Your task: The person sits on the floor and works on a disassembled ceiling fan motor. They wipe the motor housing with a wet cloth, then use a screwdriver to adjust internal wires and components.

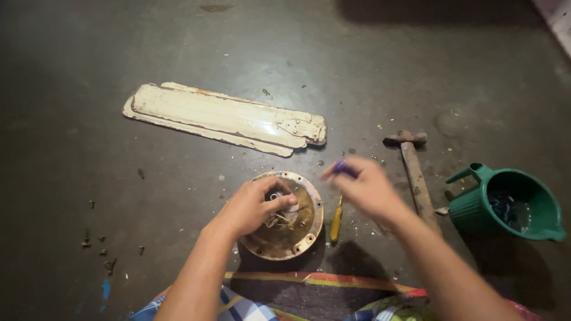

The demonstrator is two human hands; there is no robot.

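A round, rusty metal motor cover (303,238) lies on the dark floor in front of me. My left hand (253,205) rests inside it, fingers pinching a small white part by some loose wires (284,220). My right hand (366,187) hovers just right of the cover, blurred, shut on a small purple object (342,168). Between the cover and my right hand, a yellow-handled screwdriver (336,221) is on the floor.
Stacked cream fan blades (226,117) lie further out on the floor. A hammer (414,172) sits at the right, beside a green plastic jug (505,205). Several loose screws (101,249) are scattered at the left. A striped cloth (309,279) covers my lap.
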